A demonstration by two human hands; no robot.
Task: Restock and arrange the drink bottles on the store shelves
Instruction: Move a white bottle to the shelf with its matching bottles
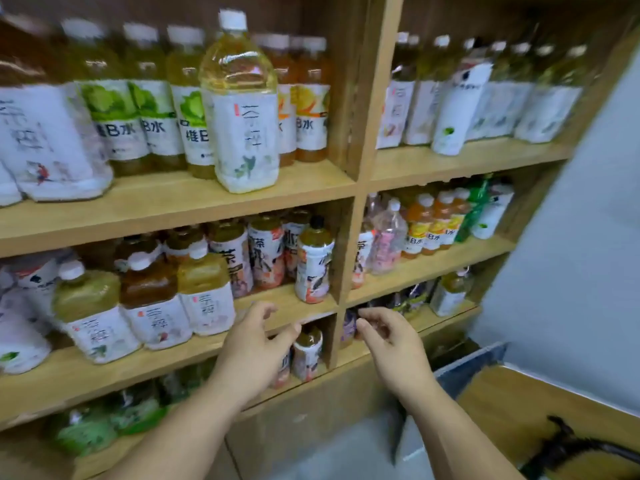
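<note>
Drink bottles (239, 109) with yellow and amber liquid fill shelves (173, 199) above the hands; labels (116, 131) read "维B水". Both left hand (256, 341) and right hand (388, 337) loose, empty.

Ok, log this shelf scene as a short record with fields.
left hand: empty, fingers relaxed, in front of the middle shelf edge
right hand: fingers curled; whether it holds anything is unclear
top shelf: large tea bottle upright at the front
below middle shelf: small bottle upright
</note>
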